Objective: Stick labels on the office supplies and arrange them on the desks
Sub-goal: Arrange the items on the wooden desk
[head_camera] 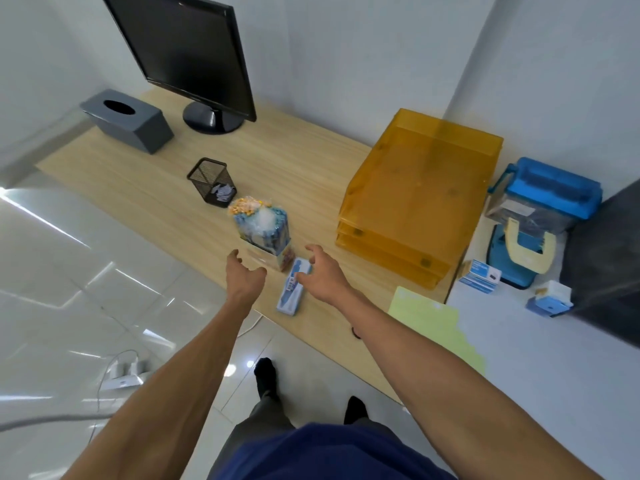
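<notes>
Both arms stretch out over the pale wooden desk (145,188) at centre frame. The left hand (244,271) hangs with fingers spread and loosely curved, holding nothing. The right hand (320,271) is likewise spread and holds nothing, its thumb over the top end of the flat blue blister pack (292,292); I can't tell whether they touch. That pack lies flat near the desk's front edge, its long axis running from bottom to top of the frame and leaning slightly right at the far end. Just above the hands, the plastic-wrapped box of colourful pens (261,230) stands upright. A black mesh pen cup (212,181) sits just beyond it, and stacked orange translucent trays (415,195) are to the right.
</notes>
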`<state>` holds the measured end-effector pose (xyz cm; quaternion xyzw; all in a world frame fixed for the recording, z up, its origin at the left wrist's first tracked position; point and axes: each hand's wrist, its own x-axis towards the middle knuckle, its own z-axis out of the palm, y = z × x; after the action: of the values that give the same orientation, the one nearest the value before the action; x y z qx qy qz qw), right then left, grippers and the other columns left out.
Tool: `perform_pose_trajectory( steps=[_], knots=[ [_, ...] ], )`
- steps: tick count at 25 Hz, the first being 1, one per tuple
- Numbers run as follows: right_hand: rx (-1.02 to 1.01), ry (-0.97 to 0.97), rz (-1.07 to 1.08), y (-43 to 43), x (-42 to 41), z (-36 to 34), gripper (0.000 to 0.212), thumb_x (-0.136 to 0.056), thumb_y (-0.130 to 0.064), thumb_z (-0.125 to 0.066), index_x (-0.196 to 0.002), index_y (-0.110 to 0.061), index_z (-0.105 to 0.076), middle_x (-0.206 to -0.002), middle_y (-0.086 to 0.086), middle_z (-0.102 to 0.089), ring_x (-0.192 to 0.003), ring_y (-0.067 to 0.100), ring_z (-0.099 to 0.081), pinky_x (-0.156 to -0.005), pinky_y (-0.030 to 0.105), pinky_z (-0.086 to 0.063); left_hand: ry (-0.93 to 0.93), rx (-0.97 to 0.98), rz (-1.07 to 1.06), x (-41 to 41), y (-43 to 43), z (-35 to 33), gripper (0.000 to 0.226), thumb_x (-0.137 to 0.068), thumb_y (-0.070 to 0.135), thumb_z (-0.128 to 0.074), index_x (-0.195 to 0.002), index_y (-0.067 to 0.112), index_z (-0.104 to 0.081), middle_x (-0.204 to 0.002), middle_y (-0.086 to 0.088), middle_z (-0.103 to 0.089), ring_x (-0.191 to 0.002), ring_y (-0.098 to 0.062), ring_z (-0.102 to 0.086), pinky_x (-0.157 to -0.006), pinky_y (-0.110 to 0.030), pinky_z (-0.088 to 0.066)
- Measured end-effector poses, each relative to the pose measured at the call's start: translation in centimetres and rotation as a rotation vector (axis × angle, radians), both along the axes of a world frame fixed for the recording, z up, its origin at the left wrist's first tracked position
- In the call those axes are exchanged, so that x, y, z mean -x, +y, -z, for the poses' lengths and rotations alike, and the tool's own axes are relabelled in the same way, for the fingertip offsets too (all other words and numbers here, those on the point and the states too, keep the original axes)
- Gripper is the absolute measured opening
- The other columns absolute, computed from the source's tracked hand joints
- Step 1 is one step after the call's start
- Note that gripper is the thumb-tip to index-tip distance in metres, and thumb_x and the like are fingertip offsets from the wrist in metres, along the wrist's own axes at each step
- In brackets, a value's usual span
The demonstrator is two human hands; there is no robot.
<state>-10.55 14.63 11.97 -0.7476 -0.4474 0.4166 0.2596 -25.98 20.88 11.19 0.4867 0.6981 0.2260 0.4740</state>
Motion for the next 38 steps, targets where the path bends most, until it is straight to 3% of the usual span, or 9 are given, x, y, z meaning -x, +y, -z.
perform_pose_trajectory(
  steps=[3, 6, 9, 12, 17, 26, 29, 33, 38],
  knots=[
    [-0.039, 0.046, 0.050, 3.0, 2.0, 0.1, 0.100, -0.077, -0.027, -0.080, -0.153, -0.022, -0.014, -0.153, 0.008, -0.030, -0.138, 0.022, -0.035, -0.104, 0.031, -0.038, -0.062, -0.082, 0.232, 1.7, 3.0, 0.2, 0.086, -0.078, 0.004, -0.077, -0.147, 0.012, -0.027, -0.136, 0.005, -0.042, -0.122, -0.015, -0.046, -0.104, -0.030, -0.042],
    [-0.079, 0.074, 0.119, 5.8, 3.2, 0.1, 0.106, -0.068, -0.029, -0.087, -0.151, -0.023, -0.022, -0.148, 0.003, -0.037, -0.132, 0.020, -0.042, -0.100, 0.028, -0.038, -0.131, -0.146, 0.371, 2.6, 5.7, 0.7, 0.080, -0.069, -0.002, -0.083, -0.133, 0.015, -0.038, -0.113, 0.016, -0.047, -0.098, 0.002, -0.050, -0.076, -0.001, -0.039],
    [-0.097, 0.044, 0.226, 7.7, 4.0, 0.1, 0.079, -0.066, -0.022, -0.086, -0.135, -0.020, -0.047, -0.131, 0.000, -0.059, -0.117, 0.016, -0.056, -0.091, 0.029, -0.046, -0.091, -0.166, 0.451, 3.5, 8.7, 2.1, 0.080, -0.061, 0.017, -0.091, -0.127, 0.022, -0.045, -0.120, 0.006, -0.055, -0.109, -0.011, -0.053, -0.083, -0.020, -0.044],
    [-0.056, 0.045, 0.303, 9.1, 3.5, -0.7, 0.064, -0.071, -0.013, -0.082, -0.130, -0.015, -0.054, -0.123, 0.003, -0.065, -0.113, 0.019, -0.060, -0.090, 0.029, -0.048, -0.025, -0.184, 0.538, 3.1, 11.4, 2.8, 0.079, -0.048, 0.037, -0.093, -0.113, 0.027, -0.051, -0.113, 0.000, -0.060, -0.106, -0.020, -0.058, -0.086, -0.041, -0.052],
    [0.017, -0.061, 0.288, 11.7, 1.4, -1.6, 0.060, -0.076, -0.015, -0.080, -0.130, -0.012, -0.056, -0.123, 0.007, -0.065, -0.113, 0.024, -0.060, -0.082, 0.027, -0.046, -0.091, -0.118, 0.642, 1.1, 14.9, 1.3, 0.076, -0.060, 0.024, -0.093, -0.118, 0.018, -0.044, -0.107, 0.003, -0.062, -0.097, -0.017, -0.059, -0.069, -0.029, -0.045],
    [-0.036, -0.084, 0.279, 17.4, -3.2, -3.6, 0.052, -0.082, -0.005, -0.071, -0.131, -0.010, -0.055, -0.128, 0.006, -0.061, -0.114, 0.021, -0.057, -0.076, 0.020, -0.038, -0.046, -0.124, 0.751, -2.9, 22.1, 1.0, 0.087, -0.049, 0.046, -0.089, -0.127, 0.030, -0.056, -0.114, 0.013, -0.069, -0.109, -0.012, -0.063, -0.094, -0.041, -0.053],
    [-0.055, -0.104, 0.277, 19.0, -5.1, -3.8, 0.051, -0.082, -0.007, -0.070, -0.131, -0.012, -0.056, -0.129, 0.007, -0.061, -0.112, 0.021, -0.057, -0.075, 0.018, -0.039, -0.048, -0.141, 0.726, -5.0, 23.4, 0.4, 0.082, -0.059, 0.026, -0.092, -0.132, 0.024, -0.054, -0.118, 0.006, -0.068, -0.109, -0.015, -0.062, -0.092, -0.032, -0.050],
    [-0.016, -0.119, 0.276, 20.6, -7.4, -3.9, 0.054, -0.081, -0.004, -0.064, -0.132, -0.015, -0.053, -0.123, 0.006, -0.062, -0.093, 0.015, -0.055, -0.053, 0.004, -0.039, -0.082, -0.121, 0.687, -7.7, 24.3, 0.6, 0.077, -0.065, 0.018, -0.089, -0.133, 0.021, -0.053, -0.116, 0.006, -0.066, -0.105, -0.014, -0.060, -0.083, -0.025, -0.046],
    [-0.075, -0.141, 0.265, 22.1, -10.3, -6.7, 0.086, -0.073, -0.010, -0.074, -0.147, -0.023, -0.033, -0.118, -0.001, -0.058, -0.102, 0.019, -0.059, -0.078, 0.028, -0.051, -0.110, -0.105, 0.796, -11.9, 27.5, 0.7, 0.076, -0.063, 0.017, -0.090, -0.131, 0.021, -0.056, -0.116, 0.005, -0.068, -0.105, -0.013, -0.061, -0.081, -0.024, -0.045]
  ],
)
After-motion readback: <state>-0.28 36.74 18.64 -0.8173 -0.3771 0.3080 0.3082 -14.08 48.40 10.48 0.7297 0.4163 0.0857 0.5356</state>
